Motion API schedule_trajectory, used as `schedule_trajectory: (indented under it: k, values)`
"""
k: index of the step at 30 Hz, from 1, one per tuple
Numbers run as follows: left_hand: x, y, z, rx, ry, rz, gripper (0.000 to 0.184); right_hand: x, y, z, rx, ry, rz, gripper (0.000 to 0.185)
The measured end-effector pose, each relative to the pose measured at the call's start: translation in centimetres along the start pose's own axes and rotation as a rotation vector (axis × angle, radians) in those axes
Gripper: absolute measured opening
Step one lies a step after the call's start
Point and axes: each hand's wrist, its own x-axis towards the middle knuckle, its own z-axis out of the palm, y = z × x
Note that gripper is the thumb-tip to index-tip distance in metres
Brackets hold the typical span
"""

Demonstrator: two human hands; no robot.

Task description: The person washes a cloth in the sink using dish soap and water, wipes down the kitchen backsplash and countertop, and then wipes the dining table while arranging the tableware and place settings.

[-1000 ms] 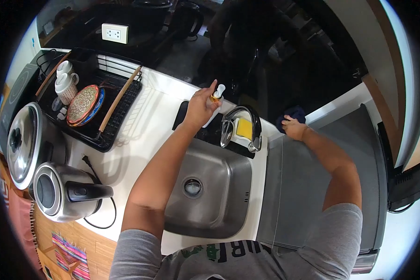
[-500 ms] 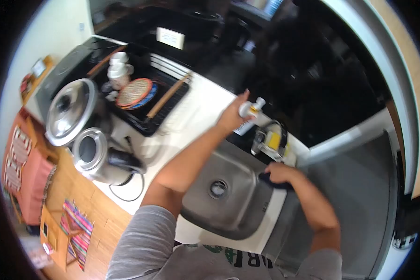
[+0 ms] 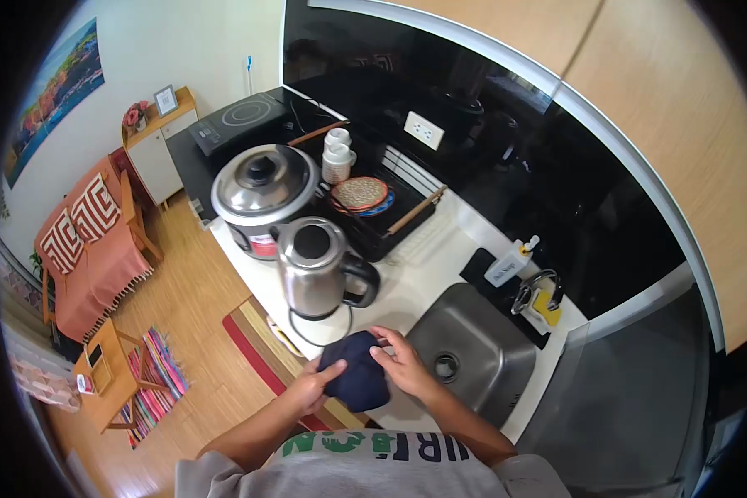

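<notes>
A dark navy cloth (image 3: 357, 373), bunched up, hangs between my two hands in front of my shirt. My left hand (image 3: 315, 387) grips its left edge with the thumb on top. On the cloth's upper right side, my right hand (image 3: 400, 362) pinches the fabric. Just beyond stands a steel electric kettle (image 3: 311, 266) with a black handle. To the right of my hands is the steel sink (image 3: 494, 357). Behind the sink, the white soap dispenser (image 3: 506, 267) stands on a black mat, near the faucet (image 3: 527, 292) and a yellow sponge (image 3: 546, 307).
A large lidded pot (image 3: 266, 187) stands behind the kettle. A black dish rack (image 3: 398, 236) holds white cups (image 3: 337, 162) and woven coasters (image 3: 360, 194). Further left is an induction cooktop (image 3: 239, 116). The kettle's cord (image 3: 324, 342) loops over the counter edge.
My left hand has left the soap dispenser, which now stands behind the sink. My right hand has brought the cloth leftward from the sink's right edge, and both hands hold it. The view swung left.
</notes>
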Motion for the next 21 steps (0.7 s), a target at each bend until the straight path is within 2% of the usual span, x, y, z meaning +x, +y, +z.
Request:
schedule_trajectory:
  k: [1, 2, 4, 5, 6, 7, 8, 10, 12, 13, 14, 16, 18, 19, 20, 21]
  values:
    - [-1.4, 1.0, -2.6, 0.012, 0.094, 0.058, 0.043, 0.0, 1.9, 2.7, 0.087, -0.036, 0.108, 0.041]
    - [-4.2, 4.0, -6.8, 0.035, 0.092, 0.339, 0.042, 1.5, 2.9, 7.5, 0.18, -0.053, 0.199, 0.045]
    - [-6.8, 7.2, -10.2, 0.21, 0.246, 0.608, 0.046, 3.4, -0.1, 13.4, 0.455, -0.198, 0.625, 0.069]
    - [-7.9, 8.7, -11.8, 0.21, 0.233, 0.599, 0.046, 4.4, -1.6, 16.2, 0.694, -0.36, 0.652, 0.079]
    - [-8.9, 10.3, -13.5, 0.657, 0.243, 0.771, 0.05, 5.9, -2.6, 19.5, 0.99, -0.415, 0.677, 0.082]
    - [-10.0, 11.6, -15.0, 1.113, 0.247, 0.924, 0.054, 7.5, -4.4, 21.9, 1.215, -0.541, 0.557, 0.077]
    - [-11.0, 12.9, -15.9, 1.18, 0.093, 0.841, 0.063, 9.2, -6.1, 24.4, 1.391, -0.626, 0.381, 0.072]
    - [-12.8, 16.4, -16.1, 1.483, 0.039, 0.83, 0.068, 14.4, -3.9, 28.5, 1.38, -0.73, 0.28, 0.059]
    - [-13.2, 20.5, -19.2, 1.219, -0.025, 0.872, 0.073, 15.9, -8.9, 30.3, 1.13, -0.247, 0.299, 0.048]
    - [-13.1, 22.3, -20.6, 1.205, 0.093, 0.923, 0.081, 16.4, -12.2, 30.4, 1.117, -0.214, 0.026, 0.049]
    - [-12.7, 23.9, -20.8, 1.202, 0.096, 0.924, 0.081, 16.7, -14.8, 30.7, 1.099, -0.166, -0.075, 0.061]
    - [-11.4, 27.2, -19.7, 0.871, 0.312, 1.279, 0.084, 18.8, -18.0, 32.1, 1.195, -0.353, -0.363, 0.071]
    - [-7.8, 28.9, -19.4, 0.881, 0.213, 1.292, 0.084, 23.2, -17.9, 35.6, 0.752, -0.281, -0.575, 0.066]
    - [-5.3, 29.3, -20.7, 0.516, 0.035, 1.261, 0.077, 23.8, -21.1, 35.9, 0.637, -0.165, -0.615, 0.06]
    - [-4.2, 31.8, -20.1, 0.56, 0.242, 1.333, 0.069, 26.1, -22.9, 36.3, 0.69, -0.152, -0.55, 0.053]
    - [-2.9, 34.5, -20.5, 0.444, 0.101, 1.248, 0.066, 28.7, -24.7, 36.3, 0.709, -0.035, -0.567, 0.042]
